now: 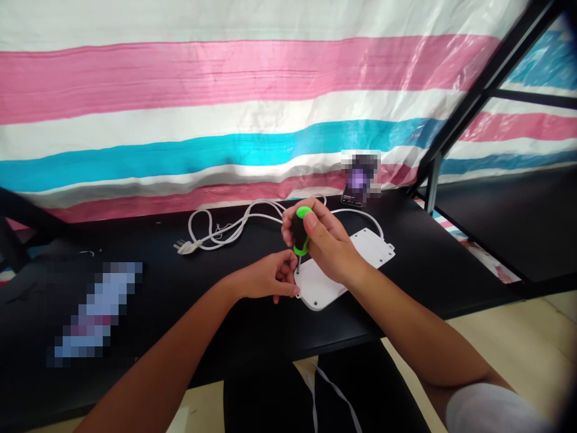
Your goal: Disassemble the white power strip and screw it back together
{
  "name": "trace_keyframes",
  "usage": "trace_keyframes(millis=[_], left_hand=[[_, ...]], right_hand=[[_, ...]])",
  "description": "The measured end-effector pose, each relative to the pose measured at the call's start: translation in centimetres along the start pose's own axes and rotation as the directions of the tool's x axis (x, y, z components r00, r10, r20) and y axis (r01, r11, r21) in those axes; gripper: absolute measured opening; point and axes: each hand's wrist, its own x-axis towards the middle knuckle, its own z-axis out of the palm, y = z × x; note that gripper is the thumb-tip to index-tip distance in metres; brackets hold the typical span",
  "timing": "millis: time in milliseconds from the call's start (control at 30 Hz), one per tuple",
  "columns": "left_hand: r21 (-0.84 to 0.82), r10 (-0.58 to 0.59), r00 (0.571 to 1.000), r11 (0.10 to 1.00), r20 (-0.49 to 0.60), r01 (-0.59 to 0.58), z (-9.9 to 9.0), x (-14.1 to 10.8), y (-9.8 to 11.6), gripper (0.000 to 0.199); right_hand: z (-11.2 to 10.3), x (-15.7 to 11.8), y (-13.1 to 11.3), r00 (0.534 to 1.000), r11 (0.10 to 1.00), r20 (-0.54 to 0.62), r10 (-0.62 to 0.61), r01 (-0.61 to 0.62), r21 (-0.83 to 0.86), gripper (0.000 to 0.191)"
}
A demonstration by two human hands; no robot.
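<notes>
A white power strip [321,285] lies slantwise on the black table, its flat side with several small dark holes facing up. My right hand [331,243] is wrapped round a screwdriver [300,231] with a black and green handle. The screwdriver stands nearly upright, its metal shaft reaching down to a hole at the strip's left end. At that same end my left hand [274,276] is curled, thumb and fingertips against the strip's edge. My right hand and forearm hide part of the strip's middle.
A white cable [246,219] loops behind my hands to a plug [187,246] on the left. A phone [356,183] leans at the back by the striped sheet. A blurred bluish object [99,313] lies left on the table [180,325]. Black frame bars rise at the right.
</notes>
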Motion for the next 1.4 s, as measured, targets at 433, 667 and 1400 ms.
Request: trace_keyframes(millis=[433,667,1400], left_hand=[[0.012,-0.046,0.999,0.999,-0.025,0.046,0.4,-0.3,1.3,0.042],[0.016,-0.044,0.999,0.999,-0.028,0.044,0.2,-0.3,1.1,0.039],[0.013,-0.032,0.999,0.999,-0.021,0.033,0.3,-0.2,0.9,0.040]], right_hand=[[0.3,-0.7,-0.1,0.994,0.998,0.086,0.063,-0.063,-0.008,0.045],[0.5,-1.2,0.6,0.999,0.995,0.039,-0.036,0.032,0.090,0.031],[0.5,-1.3,0.9,0.998,0.993,-0.034,-0.053,0.050,-0.108,0.035]])
